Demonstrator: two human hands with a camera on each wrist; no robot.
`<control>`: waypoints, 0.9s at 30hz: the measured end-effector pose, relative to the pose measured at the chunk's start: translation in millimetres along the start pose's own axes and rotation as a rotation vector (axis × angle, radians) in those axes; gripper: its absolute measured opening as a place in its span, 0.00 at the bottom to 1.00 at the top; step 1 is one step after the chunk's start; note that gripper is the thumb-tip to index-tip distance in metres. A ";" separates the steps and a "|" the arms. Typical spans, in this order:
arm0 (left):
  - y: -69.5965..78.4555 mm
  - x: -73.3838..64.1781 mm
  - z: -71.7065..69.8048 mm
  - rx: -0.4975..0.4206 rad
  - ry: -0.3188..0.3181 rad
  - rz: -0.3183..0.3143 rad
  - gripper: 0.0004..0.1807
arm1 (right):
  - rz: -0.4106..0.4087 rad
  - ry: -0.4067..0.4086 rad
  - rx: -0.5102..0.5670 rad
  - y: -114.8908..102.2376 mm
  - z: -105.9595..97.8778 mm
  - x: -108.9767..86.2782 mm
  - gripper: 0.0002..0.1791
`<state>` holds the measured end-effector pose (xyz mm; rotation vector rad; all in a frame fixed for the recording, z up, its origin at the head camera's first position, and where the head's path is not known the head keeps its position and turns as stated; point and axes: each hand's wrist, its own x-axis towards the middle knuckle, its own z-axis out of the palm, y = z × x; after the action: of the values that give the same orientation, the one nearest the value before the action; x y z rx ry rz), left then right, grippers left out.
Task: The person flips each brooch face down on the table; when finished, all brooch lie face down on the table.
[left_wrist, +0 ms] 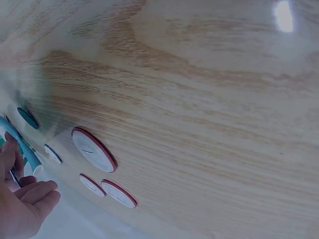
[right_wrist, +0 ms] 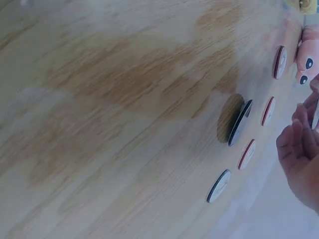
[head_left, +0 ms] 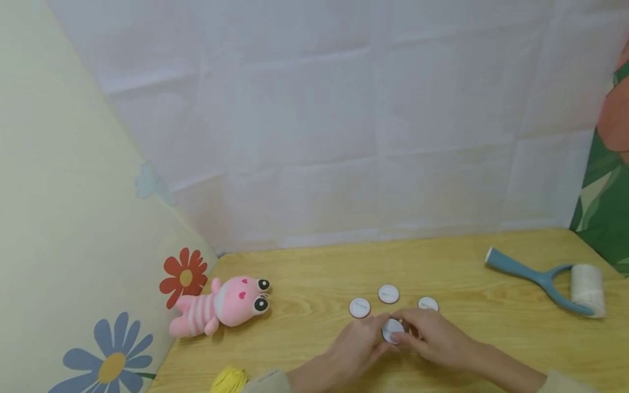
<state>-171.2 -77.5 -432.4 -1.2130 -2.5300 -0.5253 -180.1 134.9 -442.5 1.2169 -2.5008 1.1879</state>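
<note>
My left hand (head_left: 356, 344) and right hand (head_left: 437, 338) meet over the table, low in the head view. Between them they hold a white round pin badge (head_left: 393, 331), tilted up with its pale back showing. The right thumb lies across its lower right edge; left fingers are at its left edge and partly hidden behind it. Just beyond the hands lie more white-backed badges: one on the left (head_left: 360, 307), another in the middle (head_left: 389, 293), and a third badge (head_left: 428, 304) partly covered by the right hand. In the right wrist view, a dark-rimmed badge (right_wrist: 240, 123) stands tilted off the wood.
A pink striped plush toy (head_left: 221, 307) lies on the left of the wooden table (head_left: 304, 284). Near the front left edge is a yellow bundle (head_left: 229, 380). On the right rests a blue Y-shaped handle (head_left: 533, 275) with a white roll (head_left: 587, 290). A white cloth (head_left: 314, 136) hangs behind.
</note>
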 end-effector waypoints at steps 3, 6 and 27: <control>-0.4 -2.2 -0.6 -0.010 -0.017 0.002 0.18 | -0.091 -0.044 -0.049 1.4 -1.6 -2.6 0.20; -0.5 -3.9 -0.8 -0.022 -0.049 0.005 0.18 | -0.156 -0.047 -0.125 2.0 -2.4 -5.0 0.23; -0.4 -4.1 8.3 0.193 -0.080 -0.023 0.17 | -0.225 0.033 -0.586 4.4 12.9 -5.0 0.20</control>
<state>-169.8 -76.9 -441.5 -1.1567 -2.5938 -0.2349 -177.0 130.6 -456.1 1.2392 -2.3480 0.3721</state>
